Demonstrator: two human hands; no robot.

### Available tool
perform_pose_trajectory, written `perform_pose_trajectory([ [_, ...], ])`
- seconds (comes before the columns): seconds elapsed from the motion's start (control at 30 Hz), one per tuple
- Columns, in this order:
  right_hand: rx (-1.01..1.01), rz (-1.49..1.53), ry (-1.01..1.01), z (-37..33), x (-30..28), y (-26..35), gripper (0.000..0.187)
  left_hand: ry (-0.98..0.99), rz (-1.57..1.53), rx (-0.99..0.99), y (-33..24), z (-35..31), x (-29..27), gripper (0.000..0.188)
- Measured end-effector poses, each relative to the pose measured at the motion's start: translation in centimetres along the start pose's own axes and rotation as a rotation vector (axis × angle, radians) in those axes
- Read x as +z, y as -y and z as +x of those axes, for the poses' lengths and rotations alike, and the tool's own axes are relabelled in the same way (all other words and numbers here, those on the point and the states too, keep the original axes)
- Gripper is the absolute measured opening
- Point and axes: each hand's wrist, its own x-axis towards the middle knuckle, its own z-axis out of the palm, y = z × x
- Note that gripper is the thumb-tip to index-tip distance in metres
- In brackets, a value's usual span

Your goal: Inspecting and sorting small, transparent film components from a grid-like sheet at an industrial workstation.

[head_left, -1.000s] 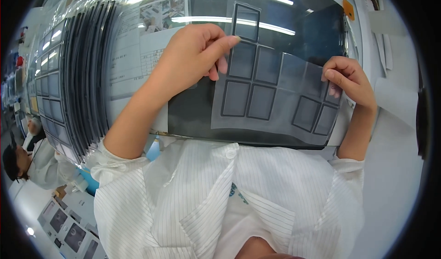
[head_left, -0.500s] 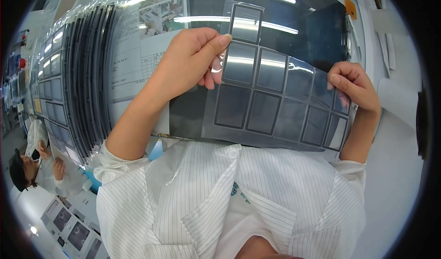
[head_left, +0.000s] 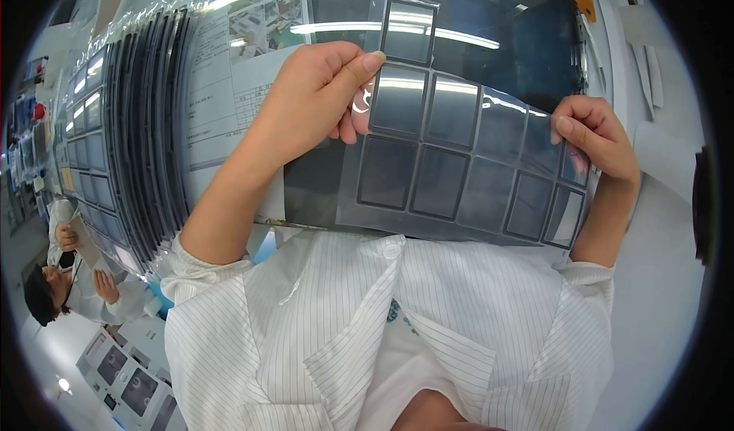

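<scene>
In the head view, a person's left hand [head_left: 325, 87] pinches the left margin of a clear plastic sheet of dark-framed rectangular panels [head_left: 441, 180], thumb on top, as the right hand [head_left: 595, 139] grips its right end. The sheet spans a glossy black surface [head_left: 520, 68], near its front edge and right side. It looks light, limp, slick and easily creased; the clear margins appear the safest hold.

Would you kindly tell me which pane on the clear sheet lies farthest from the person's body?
The single top-left pane, up and right of the left hand: it juts out alone, beyond the two rows holding the other panes.
</scene>
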Motion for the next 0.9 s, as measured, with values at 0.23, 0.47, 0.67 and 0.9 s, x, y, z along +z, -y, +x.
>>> perform_pose_trajectory([
  [0.23, -0.008, 0.014, -0.007, 0.00, 0.03, 0.05, 0.026, -0.003, 0.016, 0.027, -0.05, -0.14, 0.09, 0.037],
  [0.47, -0.042, -0.002, -0.008, 0.03, 0.02, -0.43, 0.026, -0.008, 0.024, 0.024, 0.07, -0.17, 0.08, 0.037],
  [0.67, -0.025, -0.017, 0.030, 0.06, -0.13, -0.14, 0.025, -0.036, 0.052, 0.016, -0.25, -0.31, 0.18, 0.037],
  [0.9, -0.026, -0.031, 0.020, -0.03, -0.09, -0.10, 0.023, -0.039, 0.032, 0.020, -0.11, -0.21, 0.17, 0.037],
])
